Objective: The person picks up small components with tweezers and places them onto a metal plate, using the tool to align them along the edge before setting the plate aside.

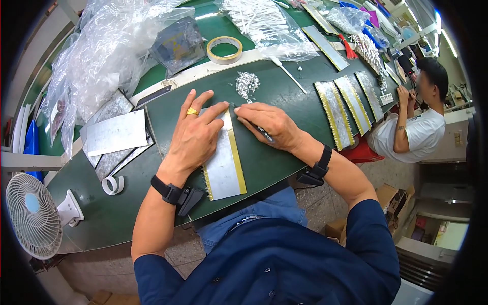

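Note:
A flat silver plate [223,173] with a yellow strip along its right edge and small teeth on its left edge lies on the green table before me. My left hand [195,134] rests over its far part, fingers spread, the index fingertip at the far end. A gold ring sits on one finger. My right hand [269,124] pinches a slim black tool [263,134] with white markings, which looks like tweezers. Its tip is near the plate's far right corner, by my left fingertip. Just beyond lies a heap of tiny silver pieces [247,84].
Several toothed plates [334,114] lie to the right, and bare metal sheets [117,133] are stacked at left. A tape roll [224,50], a white swab [290,75], bagged swabs [254,23] and crumpled plastic [109,46] lie beyond. A fan [34,216] stands at left; a co-worker [419,117] sits right.

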`<state>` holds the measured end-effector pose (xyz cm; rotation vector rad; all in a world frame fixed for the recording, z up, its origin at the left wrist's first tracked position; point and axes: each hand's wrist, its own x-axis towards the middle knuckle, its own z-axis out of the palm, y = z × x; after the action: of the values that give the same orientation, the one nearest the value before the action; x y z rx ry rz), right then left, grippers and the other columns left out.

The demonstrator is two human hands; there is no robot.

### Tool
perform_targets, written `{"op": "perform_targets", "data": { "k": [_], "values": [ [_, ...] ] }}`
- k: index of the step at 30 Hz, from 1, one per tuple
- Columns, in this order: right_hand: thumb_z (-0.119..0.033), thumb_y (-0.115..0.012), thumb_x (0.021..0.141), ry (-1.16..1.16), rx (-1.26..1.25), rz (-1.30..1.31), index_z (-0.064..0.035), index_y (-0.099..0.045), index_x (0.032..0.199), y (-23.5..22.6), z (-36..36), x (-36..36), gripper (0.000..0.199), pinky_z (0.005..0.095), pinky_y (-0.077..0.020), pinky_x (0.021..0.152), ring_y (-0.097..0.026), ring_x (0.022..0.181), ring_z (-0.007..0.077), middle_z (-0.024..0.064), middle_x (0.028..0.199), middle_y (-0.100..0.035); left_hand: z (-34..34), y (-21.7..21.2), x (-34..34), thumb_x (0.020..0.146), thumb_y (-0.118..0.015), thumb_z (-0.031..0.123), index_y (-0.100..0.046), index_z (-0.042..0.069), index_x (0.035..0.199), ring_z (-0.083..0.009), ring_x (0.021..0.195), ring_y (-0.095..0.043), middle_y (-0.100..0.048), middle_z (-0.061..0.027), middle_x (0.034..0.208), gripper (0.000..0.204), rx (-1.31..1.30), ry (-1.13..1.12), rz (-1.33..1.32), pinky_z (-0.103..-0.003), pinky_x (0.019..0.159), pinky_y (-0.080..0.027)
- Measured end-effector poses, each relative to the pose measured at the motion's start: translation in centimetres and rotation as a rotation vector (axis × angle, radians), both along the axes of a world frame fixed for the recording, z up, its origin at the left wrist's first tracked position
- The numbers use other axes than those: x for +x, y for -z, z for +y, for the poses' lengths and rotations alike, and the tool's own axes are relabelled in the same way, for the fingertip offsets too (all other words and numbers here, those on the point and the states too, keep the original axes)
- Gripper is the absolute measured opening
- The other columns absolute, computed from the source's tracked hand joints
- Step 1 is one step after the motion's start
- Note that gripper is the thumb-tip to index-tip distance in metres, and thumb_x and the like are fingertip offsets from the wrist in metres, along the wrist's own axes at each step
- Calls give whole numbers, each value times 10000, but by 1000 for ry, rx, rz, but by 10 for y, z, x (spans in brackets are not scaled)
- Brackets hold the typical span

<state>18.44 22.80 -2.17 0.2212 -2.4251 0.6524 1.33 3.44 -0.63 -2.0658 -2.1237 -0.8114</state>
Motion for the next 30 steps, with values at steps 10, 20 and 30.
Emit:
{"op": "perform_targets", "data": {
  "k": [10, 20, 30],
  "values": [
    [-56, -772, 1019, 411, -531, -108, 19, -770, 1163, -6, -1, 26, 163, 302, -606, 773, -768, 886, 156, 127, 1029, -797, -3, -1, 3, 840, -682, -36, -705, 22, 837, -363, 1515, -495, -672, -66, 1491, 63, 21, -21, 12, -591, 1342, -295],
    [-70, -756, 1039, 409, -446, -142, 33, -769, 1182, -6, -1, 25, 177, 296, -618, 798, -765, 901, 136, 124, 1037, -804, -4, -1, 4, 824, -680, -54, -678, 18, 821, -371, 1514, -494, -665, -102, 1481, 73, 60, -28, -6, -597, 1334, -316],
    [51, -788, 931, 88, -12, 19, 46, -754, 1219, -7, 5, 19, 290, 377, -638, 864, -787, 972, 319, 182, 1088, -786, -5, 0, 2, 849, -688, -25, -708, 30, 834, -349, 1457, -557, -717, -85, 1346, 60, 90, -22, 28, -578, 1330, -336]
  ]
}}
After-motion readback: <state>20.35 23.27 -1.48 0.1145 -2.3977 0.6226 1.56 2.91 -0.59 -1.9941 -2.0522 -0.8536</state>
